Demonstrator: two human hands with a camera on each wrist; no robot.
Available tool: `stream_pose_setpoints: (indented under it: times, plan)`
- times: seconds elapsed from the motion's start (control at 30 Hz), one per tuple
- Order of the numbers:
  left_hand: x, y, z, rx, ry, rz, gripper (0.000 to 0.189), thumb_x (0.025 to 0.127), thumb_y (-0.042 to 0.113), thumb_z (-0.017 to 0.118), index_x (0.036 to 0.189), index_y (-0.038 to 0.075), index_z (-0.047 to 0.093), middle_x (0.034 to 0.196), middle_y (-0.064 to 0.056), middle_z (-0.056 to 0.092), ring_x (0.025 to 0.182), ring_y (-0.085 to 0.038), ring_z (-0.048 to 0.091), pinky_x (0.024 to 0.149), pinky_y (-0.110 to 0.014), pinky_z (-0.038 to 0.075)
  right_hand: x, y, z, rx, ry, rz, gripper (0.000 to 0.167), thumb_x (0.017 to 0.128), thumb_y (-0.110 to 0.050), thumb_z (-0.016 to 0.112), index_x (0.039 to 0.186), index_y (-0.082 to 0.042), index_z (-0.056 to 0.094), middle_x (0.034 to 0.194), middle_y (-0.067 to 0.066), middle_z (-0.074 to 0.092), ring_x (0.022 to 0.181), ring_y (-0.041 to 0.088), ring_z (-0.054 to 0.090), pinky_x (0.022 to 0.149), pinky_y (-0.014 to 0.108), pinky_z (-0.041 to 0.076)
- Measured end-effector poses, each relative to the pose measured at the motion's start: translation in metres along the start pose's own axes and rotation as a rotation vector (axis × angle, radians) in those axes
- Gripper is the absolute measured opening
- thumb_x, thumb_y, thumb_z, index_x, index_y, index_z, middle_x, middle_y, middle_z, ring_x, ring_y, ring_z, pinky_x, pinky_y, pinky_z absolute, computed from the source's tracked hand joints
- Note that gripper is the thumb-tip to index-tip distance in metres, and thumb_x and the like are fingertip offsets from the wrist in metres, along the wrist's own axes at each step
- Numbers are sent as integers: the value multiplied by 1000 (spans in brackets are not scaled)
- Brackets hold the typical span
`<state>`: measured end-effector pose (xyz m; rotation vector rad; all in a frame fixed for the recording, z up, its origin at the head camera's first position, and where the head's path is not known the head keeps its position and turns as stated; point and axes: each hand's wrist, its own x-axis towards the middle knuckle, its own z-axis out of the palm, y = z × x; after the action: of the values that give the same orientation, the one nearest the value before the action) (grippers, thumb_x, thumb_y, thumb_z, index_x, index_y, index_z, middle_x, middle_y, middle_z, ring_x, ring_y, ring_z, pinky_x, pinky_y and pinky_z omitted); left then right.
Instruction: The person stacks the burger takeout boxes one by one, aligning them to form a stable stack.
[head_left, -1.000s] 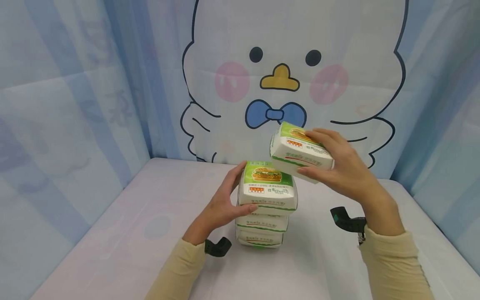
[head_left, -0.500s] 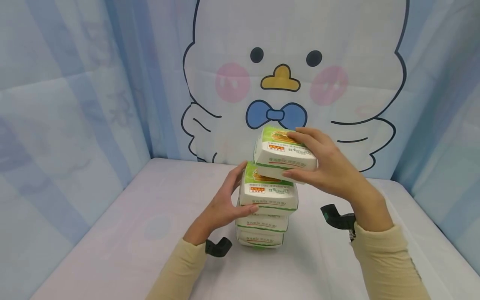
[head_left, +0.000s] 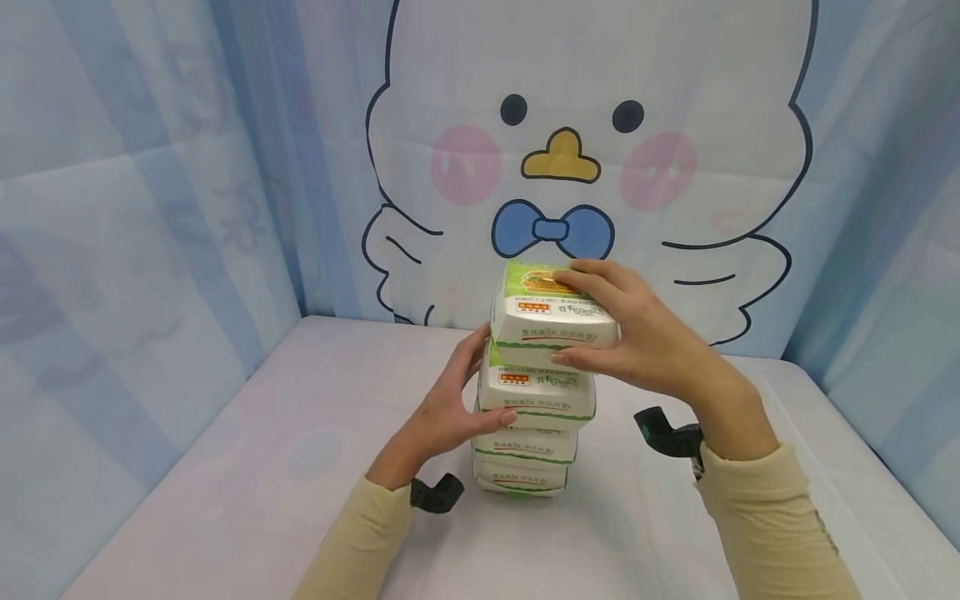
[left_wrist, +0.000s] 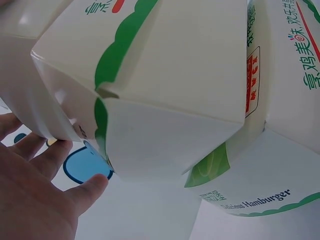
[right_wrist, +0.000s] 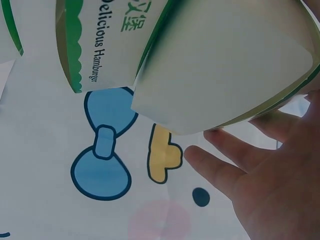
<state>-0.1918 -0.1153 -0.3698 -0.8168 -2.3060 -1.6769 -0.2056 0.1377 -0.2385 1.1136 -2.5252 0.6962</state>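
Observation:
White and green paper hamburger boxes stand in a stack at the middle of the table in the head view. My right hand (head_left: 637, 333) grips the uppermost hamburger box (head_left: 558, 336) from its right side, thumb on the front and fingers over the lid. That box sits at the top of the stack, slightly skewed; whether its base fully touches cannot be told. Just below, my left hand (head_left: 450, 408) holds the larger-looking hamburger box (head_left: 536, 402) by its left side. Two lower boxes, the second-lowest box (head_left: 525, 447) and the bottom box (head_left: 521, 478), carry it.
The table (head_left: 262, 467) has a pale cloth. Behind it hangs a curtain (head_left: 675, 67) with a cartoon bird and blue bow tie. More blue curtain (head_left: 112, 250) closes the left side. A black wrist mount (head_left: 437, 493) sticks out near the stack.
My right hand has brought its hamburger box leftward and down, from beside the stack onto or just over its top, and the box tilts less. My left hand stays where it was.

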Motion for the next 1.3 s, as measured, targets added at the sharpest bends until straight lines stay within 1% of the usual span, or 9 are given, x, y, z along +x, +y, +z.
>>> stream_pose_setpoints:
  times: [0.2,0.33,0.47,0.63,0.87,1.0,1.13,1.3]
  plan:
    - [1,-1,-1,-2,-10,26,103,80,24,81,156,39,13,161,13,22,151,-11,22,122,-54,22,1,1,2,-21,-25,-10,84,79,-36,84,150,-21,42,158,4,32,139,31,34,97,53,50]
    - [1,-1,-1,-2,-11,35,104,80,22,81,156,38,13,160,13,23,151,-11,22,122,-53,22,1,1,2,-13,-16,-18,81,81,-38,82,150,-22,42,158,3,32,141,32,34,100,56,48]
    - [1,-1,-1,-6,-16,44,105,79,21,82,156,39,13,161,13,22,151,-10,21,122,-55,21,1,-1,1,-10,-11,-5,78,82,-40,79,149,-23,43,159,2,32,142,31,34,103,59,46]
    - [0,-1,-2,-17,-26,56,105,79,26,82,156,39,12,161,12,21,152,-11,19,121,-58,19,1,-1,1,-14,-19,8,77,84,-42,77,150,-23,43,160,4,31,142,34,34,103,62,44]
    - [1,-1,-1,-18,-21,52,103,80,31,81,157,39,12,162,11,20,152,-12,20,121,-59,20,-1,-1,2,-9,4,5,77,82,-39,80,148,-23,45,158,1,32,139,30,37,99,56,49]
    - [0,-2,0,-13,-19,43,100,82,32,79,156,39,13,161,11,21,152,-13,21,120,-61,20,-1,-2,3,1,27,-19,74,81,-37,81,146,-21,47,154,2,37,135,27,40,95,50,53]
    - [0,-1,0,-10,-17,42,99,82,29,79,156,40,14,160,10,22,151,-14,21,120,-62,20,-1,-3,4,11,43,-37,73,82,-37,80,145,-20,48,152,2,38,133,26,42,91,47,54]
    - [1,-1,1,-3,-15,43,99,81,26,79,155,40,15,159,10,24,150,-12,22,120,-59,21,-2,-4,7,6,36,-32,74,83,-38,79,146,-20,46,154,2,36,134,26,42,93,48,53]
